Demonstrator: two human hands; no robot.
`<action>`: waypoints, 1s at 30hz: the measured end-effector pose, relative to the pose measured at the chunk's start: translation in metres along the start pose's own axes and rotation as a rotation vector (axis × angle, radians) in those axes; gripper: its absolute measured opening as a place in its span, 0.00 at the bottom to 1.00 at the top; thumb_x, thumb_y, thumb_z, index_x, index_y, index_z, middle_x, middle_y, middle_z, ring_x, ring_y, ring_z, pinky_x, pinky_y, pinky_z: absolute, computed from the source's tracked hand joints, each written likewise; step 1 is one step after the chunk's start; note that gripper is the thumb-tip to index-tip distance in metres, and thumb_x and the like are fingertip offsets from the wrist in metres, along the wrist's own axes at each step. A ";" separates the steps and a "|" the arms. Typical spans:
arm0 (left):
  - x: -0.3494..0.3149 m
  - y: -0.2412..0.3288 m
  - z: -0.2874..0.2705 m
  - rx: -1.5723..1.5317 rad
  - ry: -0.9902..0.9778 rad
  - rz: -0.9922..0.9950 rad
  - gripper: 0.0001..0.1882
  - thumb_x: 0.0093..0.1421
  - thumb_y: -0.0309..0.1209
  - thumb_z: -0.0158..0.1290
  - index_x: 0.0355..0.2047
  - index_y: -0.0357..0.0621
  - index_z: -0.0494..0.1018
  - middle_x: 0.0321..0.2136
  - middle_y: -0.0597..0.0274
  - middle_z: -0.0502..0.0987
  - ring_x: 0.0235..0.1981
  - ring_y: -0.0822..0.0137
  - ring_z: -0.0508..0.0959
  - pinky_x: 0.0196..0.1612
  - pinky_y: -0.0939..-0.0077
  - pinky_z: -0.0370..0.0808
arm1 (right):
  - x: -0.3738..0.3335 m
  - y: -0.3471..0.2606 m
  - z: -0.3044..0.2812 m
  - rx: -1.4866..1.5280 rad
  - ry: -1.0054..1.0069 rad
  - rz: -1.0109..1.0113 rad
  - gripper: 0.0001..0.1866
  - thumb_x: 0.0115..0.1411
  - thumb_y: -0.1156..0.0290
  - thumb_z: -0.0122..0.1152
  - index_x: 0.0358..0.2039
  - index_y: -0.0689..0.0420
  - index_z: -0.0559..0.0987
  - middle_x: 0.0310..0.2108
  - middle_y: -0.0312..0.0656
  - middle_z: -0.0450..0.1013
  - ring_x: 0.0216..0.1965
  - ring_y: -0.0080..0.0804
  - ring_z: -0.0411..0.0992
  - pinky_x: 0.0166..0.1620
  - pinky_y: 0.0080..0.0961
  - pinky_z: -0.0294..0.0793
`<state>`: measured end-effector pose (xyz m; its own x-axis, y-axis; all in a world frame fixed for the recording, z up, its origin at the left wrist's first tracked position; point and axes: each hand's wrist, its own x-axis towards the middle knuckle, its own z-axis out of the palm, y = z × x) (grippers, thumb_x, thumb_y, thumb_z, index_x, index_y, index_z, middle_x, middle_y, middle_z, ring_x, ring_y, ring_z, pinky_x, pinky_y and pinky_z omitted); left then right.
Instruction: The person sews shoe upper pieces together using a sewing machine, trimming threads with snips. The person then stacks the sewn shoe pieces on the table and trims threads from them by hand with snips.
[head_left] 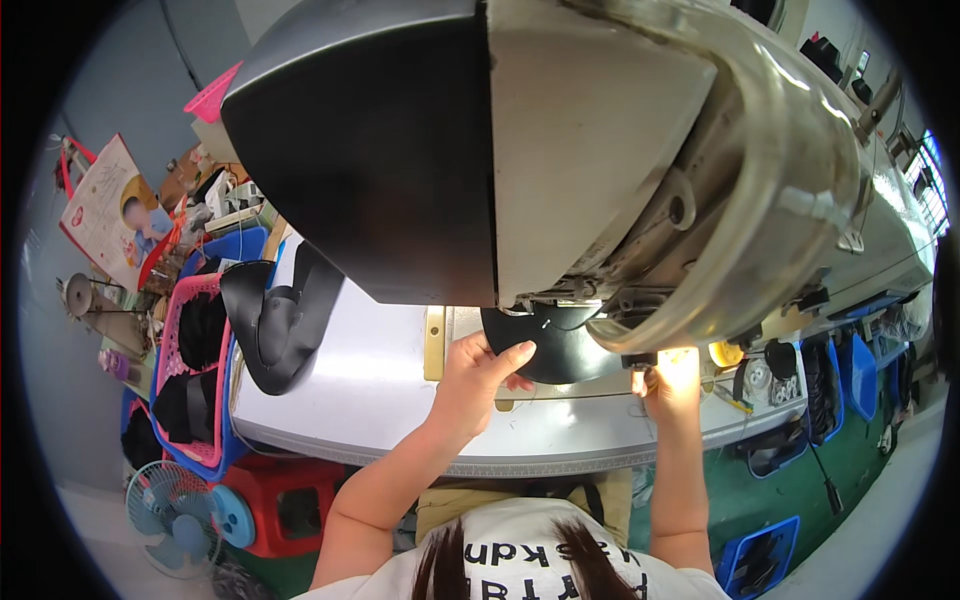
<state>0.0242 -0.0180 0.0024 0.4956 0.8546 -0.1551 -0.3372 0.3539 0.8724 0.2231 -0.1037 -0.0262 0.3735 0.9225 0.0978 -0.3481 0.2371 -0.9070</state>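
Observation:
A curved black sheet piece (560,362), smooth like leather, lies under the head of a sewing machine (600,150). Its far part is hidden beneath the machine. My left hand (472,378) grips the left edge of this piece, thumb on top and fingers underneath. Close to the sheet's right end, my right hand (672,385) has its fingers bent together under the bright lamp. Glare and the machine hide what is in them, if anything. More black pieces (285,325) rest in a folded heap at the left of the white table (370,370).
A pink basket (215,400) of black pieces stands left of the table, above a red stool (290,505) and a fan (180,515). Bobbins (760,380) and a yellow spool (726,353) sit at the right. Blue bins (858,375) stand farther right.

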 end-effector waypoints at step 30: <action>-0.008 -0.035 0.023 0.097 0.010 0.094 0.09 0.51 0.33 0.51 0.26 0.38 0.70 0.20 0.70 0.71 0.22 0.80 0.68 0.25 0.85 0.64 | -0.062 0.025 0.067 -0.140 0.164 0.024 0.06 0.52 0.75 0.50 0.24 0.65 0.68 0.17 0.45 0.70 0.12 0.21 0.65 0.14 0.12 0.62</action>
<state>0.0499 -0.0461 -0.0164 0.4571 0.8863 -0.0751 -0.3029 0.2345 0.9237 0.1334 -0.1345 -0.0276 0.5052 0.8628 0.0177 -0.2404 0.1604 -0.9573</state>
